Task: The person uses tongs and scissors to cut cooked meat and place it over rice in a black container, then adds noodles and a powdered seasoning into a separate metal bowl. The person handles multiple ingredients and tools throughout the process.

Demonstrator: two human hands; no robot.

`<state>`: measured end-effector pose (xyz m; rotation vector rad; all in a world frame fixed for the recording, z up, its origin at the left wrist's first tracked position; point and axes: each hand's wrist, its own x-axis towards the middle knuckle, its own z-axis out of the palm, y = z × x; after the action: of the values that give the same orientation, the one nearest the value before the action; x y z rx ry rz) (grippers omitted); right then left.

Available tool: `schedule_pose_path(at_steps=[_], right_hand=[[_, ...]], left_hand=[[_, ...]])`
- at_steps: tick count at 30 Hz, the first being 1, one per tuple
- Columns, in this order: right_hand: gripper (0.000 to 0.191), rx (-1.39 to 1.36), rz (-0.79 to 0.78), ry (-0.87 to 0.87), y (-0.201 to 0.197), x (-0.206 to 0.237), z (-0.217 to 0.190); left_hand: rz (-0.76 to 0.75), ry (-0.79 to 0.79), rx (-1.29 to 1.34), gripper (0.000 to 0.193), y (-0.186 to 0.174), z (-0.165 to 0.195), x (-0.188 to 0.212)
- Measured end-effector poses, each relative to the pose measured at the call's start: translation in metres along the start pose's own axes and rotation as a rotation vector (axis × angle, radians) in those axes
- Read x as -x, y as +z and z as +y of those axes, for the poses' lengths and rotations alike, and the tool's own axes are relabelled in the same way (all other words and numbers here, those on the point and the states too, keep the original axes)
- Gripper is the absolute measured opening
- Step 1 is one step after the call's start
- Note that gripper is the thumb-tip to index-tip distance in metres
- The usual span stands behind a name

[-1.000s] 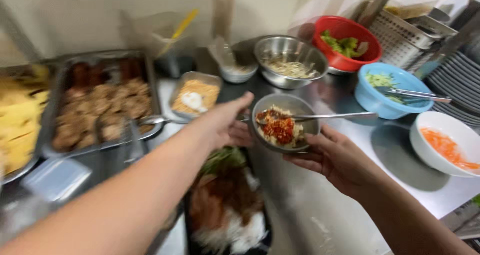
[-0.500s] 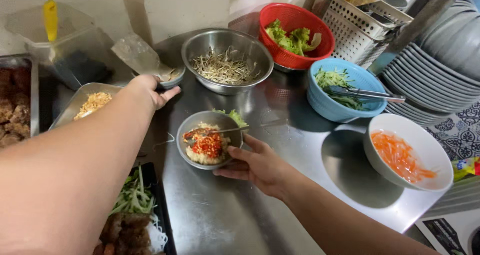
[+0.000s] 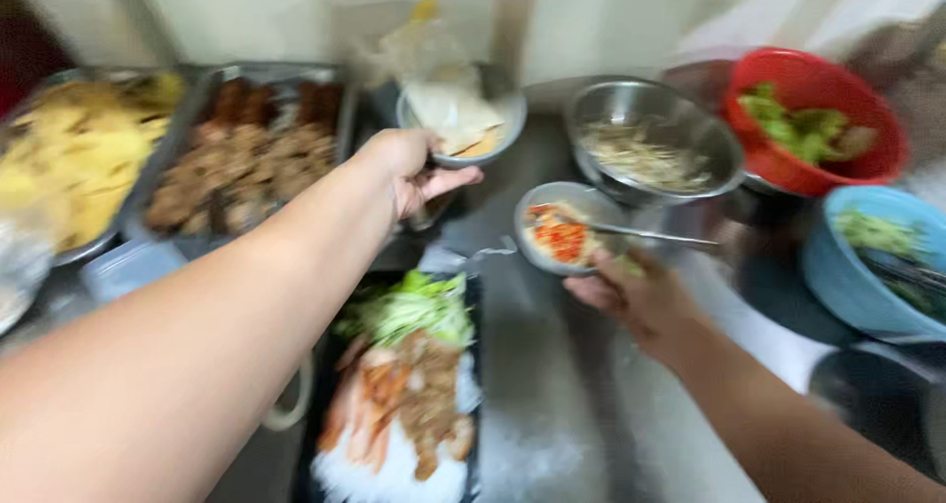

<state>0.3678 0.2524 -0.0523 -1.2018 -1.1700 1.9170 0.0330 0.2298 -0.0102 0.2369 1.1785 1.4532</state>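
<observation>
On counter — sauce bowl (image 3: pixel 564 235), right hand (image 3: pixel 636 291) beneath

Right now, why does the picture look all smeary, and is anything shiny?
Head view: nearly everything is streaked by motion blur; the left hand near the small bowl with a plastic bag and the right hand holding the little metal bowl look soft-edged, and the steel counter carries pale glare.
</observation>
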Motion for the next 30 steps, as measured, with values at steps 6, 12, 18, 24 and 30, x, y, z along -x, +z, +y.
schedule_pose_path(at_steps=[6, 12, 18, 24, 30], right_hand=[[0.04, 0.162, 0.4, 0.02, 0.017, 0.023, -0.008], [0.064, 0.455, -0.063, -0.588, 0.162, 0.076, 0.001], [0.053, 0.895, -0.433, -0.85, 0.327, 0.092, 0.013], [0.021, 0.609, -0.452, -0.727, 0.361, 0.11, 0.008], [0.014, 0.387, -0.077, -0.627, 0.337, 0.088, -0.023]], left_hand=[[0.041, 0.111, -0.115, 0.039, -0.084, -0.007, 0.196], [0.338, -0.019, -0.231, 0.034, -0.147, -0.019, 0.315], [0.238, -0.041, -0.246, 0.031, -0.207, -0.029, 0.325], [0.219, -0.121, -0.162, 0.031, -0.252, -0.036, 0.313], [0.154, -0.24, -0.387, 0.038, -0.28, -0.031, 0.324]])
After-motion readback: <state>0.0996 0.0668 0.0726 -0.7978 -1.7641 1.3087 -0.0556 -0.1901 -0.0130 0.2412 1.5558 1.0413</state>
